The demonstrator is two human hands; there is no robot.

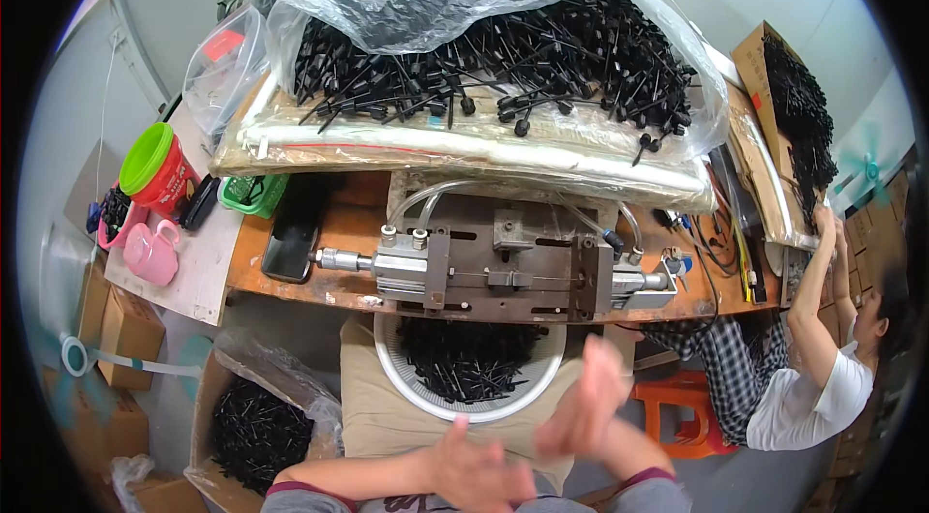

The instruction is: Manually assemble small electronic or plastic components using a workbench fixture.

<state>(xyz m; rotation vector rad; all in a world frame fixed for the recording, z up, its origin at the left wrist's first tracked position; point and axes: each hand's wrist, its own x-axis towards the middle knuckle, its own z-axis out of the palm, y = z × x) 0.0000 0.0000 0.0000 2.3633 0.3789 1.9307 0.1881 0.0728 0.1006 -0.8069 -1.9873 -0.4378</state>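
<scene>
Blurred by motion, my left hand (476,470) is over my lap with its fingers stretched toward the right; nothing shows in it. My right hand (586,405) is raised beside it, just right of a white plastic basket (389,370). Its fingers are too smeared to tell whether they hold anything. The basket rests on my lap and holds many small black stick-like plastic parts (469,363) with thicker ends. Beyond it, at the table's front edge, sits a metal pneumatic fixture (503,271) with a cylinder at each end and clear air tubes. Neither hand touches it.
A plastic-lined tray (464,147) heaped with black parts stands behind the fixture. A black phone (290,240), green basket (254,194), red bucket (163,179) and pink mug (152,254) are at left. A box of parts (256,431) stands lower left. A co-worker (823,387) handles parts at right.
</scene>
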